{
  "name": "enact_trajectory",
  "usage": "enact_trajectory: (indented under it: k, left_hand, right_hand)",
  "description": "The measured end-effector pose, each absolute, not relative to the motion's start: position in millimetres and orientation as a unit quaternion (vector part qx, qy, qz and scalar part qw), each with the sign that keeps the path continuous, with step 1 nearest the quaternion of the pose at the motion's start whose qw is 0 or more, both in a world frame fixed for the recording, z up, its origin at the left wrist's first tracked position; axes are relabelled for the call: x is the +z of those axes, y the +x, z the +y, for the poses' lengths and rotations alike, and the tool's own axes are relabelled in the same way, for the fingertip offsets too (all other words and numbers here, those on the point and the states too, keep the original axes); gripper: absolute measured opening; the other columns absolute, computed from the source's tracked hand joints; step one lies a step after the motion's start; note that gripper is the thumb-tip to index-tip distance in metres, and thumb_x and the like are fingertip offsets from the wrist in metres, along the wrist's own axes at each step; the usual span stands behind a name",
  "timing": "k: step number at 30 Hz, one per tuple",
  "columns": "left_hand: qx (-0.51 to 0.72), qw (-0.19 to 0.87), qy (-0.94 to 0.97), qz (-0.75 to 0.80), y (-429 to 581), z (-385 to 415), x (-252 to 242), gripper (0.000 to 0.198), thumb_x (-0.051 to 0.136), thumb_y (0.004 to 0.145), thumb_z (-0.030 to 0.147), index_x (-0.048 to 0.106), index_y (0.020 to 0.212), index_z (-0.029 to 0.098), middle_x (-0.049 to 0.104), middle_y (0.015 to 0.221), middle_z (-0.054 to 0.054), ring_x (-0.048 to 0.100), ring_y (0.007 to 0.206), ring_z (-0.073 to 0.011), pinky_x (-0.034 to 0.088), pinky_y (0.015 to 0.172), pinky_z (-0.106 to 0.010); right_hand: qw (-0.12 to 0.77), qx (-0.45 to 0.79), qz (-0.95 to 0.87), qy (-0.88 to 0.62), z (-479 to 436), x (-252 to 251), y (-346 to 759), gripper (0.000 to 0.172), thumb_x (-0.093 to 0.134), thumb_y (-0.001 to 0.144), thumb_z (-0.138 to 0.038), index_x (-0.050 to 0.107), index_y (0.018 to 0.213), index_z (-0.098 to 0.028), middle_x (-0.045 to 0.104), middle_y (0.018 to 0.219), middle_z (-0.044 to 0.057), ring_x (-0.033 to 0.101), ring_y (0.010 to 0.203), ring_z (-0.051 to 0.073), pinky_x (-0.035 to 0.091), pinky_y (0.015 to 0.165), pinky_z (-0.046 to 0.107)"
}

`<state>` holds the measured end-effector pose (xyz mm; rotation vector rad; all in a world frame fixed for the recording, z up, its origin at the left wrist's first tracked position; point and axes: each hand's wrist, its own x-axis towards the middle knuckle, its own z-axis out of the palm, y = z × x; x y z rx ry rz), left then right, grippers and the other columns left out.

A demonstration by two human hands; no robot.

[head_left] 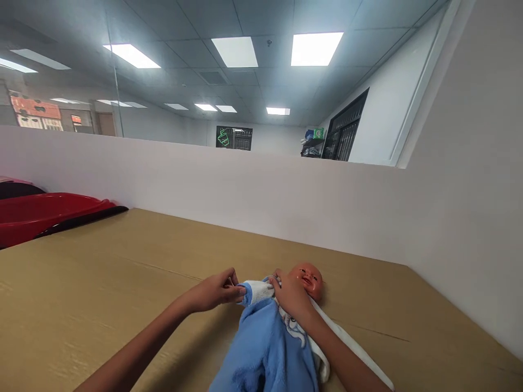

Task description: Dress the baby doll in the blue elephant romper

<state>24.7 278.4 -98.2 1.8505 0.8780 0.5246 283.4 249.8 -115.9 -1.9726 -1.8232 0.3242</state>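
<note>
One glossy doll [311,275] wears clothes [261,337] — fuzzy, blue and white.

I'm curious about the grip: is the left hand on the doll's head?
No, the left hand pinches the blue cuff, off the head.

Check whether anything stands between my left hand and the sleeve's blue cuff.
Nothing visible does: the left hand has its fingertips directly on the blue cuff. The right hand is at the other end of the white sleeve, outside that contact.
</note>
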Motion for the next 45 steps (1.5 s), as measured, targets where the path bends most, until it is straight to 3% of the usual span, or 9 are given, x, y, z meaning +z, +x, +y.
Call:
enact_trajectory:
  k: [7,10,12,14,19,25,31,36,45]
  left_hand:
    - [0.189,0.504,0.771,0.341,23,279,-94,0.055,0.063,0.086,0.076,0.054,0.099,0.023,0.068,0.084,0.0,0.055,0.068,-0.0155,0.046,0.063,-0.028]
    - [0.158,0.451,0.786,0.392,39,272,-96,0.059,0.057,0.088,0.078,0.058,0.105,0.022,0.073,0.083,-0.003,0.062,0.068,-0.0195,0.046,0.061,-0.03]
    - [0.154,0.387,0.798,0.437,50,269,-100,0.057,0.057,0.087,0.077,0.061,0.096,0.021,0.074,0.08,-0.006,0.067,0.07,-0.0242,0.042,0.06,-0.031]
    - [0.17,0.326,0.809,0.459,60,267,-104,0.051,0.06,0.086,0.073,0.06,0.084,0.022,0.073,0.076,-0.008,0.067,0.073,-0.0277,0.037,0.061,-0.033]
    - [0.198,0.223,0.86,0.414,66,254,-101,0.023,0.064,0.084,0.046,0.064,0.094,0.025,0.072,0.082,-0.005,0.067,0.078,-0.0288,0.033,0.066,-0.034]
    - [0.183,0.126,0.905,0.364,53,242,-97,0.024,0.066,0.075,0.032,0.065,0.098,0.025,0.071,0.096,-0.009,0.068,0.092,-0.0343,0.04,0.078,-0.038]
    - [0.251,0.215,0.822,0.463,28,260,-108,0.019,0.058,0.085,0.043,0.06,0.093,0.026,0.067,0.083,0.0,0.064,0.077,-0.0235,0.037,0.068,-0.032]
    - [0.247,0.306,0.783,0.482,19,274,-124,0.032,0.054,0.084,0.057,0.055,0.088,0.025,0.063,0.077,0.002,0.061,0.076,-0.0229,0.037,0.068,-0.031]
    - [0.206,0.289,0.798,0.487,18,253,-125,0.03,0.057,0.081,0.055,0.05,0.082,0.026,0.055,0.076,0.004,0.055,0.075,-0.0211,0.034,0.067,-0.03]
  right_hand:
    - [0.203,0.105,-0.658,-0.717,247,-97,282,0.022,0.056,0.099,-0.027,0.075,0.1,-0.017,0.079,0.118,0.018,0.07,0.115,0.03,0.045,0.089,0.035]
    - [0.204,0.159,-0.666,-0.7,256,-96,272,0.024,0.052,0.101,-0.026,0.075,0.099,-0.017,0.081,0.107,0.01,0.073,0.095,0.022,0.049,0.078,0.031]
    - [0.196,0.19,-0.662,-0.698,262,-98,266,0.024,0.053,0.104,-0.03,0.074,0.101,-0.018,0.08,0.097,0.005,0.071,0.076,0.017,0.051,0.07,0.03]
    - [0.188,0.196,-0.657,-0.703,268,-102,261,0.025,0.059,0.104,-0.037,0.072,0.101,-0.016,0.078,0.092,0.003,0.069,0.071,0.016,0.054,0.072,0.032]
    - [0.17,0.167,-0.675,-0.698,279,-105,255,0.021,0.074,0.097,-0.037,0.074,0.098,-0.016,0.079,0.101,0.004,0.073,0.095,0.021,0.059,0.088,0.04]
    - [0.141,0.087,-0.665,-0.728,278,-94,258,0.015,0.068,0.099,-0.024,0.075,0.11,-0.016,0.079,0.117,0.01,0.072,0.114,0.025,0.056,0.1,0.044]
    - [0.084,0.064,-0.627,-0.772,262,-79,277,0.017,0.073,0.095,-0.028,0.079,0.104,-0.015,0.083,0.11,0.014,0.077,0.104,0.027,0.058,0.091,0.042]
    - [0.09,0.043,-0.626,-0.773,246,-80,285,0.02,0.071,0.094,-0.029,0.082,0.105,-0.016,0.083,0.112,0.019,0.076,0.11,0.034,0.055,0.086,0.039]
    - [0.141,0.033,-0.624,-0.768,248,-97,290,0.016,0.072,0.091,-0.027,0.082,0.098,-0.016,0.082,0.111,0.019,0.073,0.114,0.034,0.051,0.091,0.037]
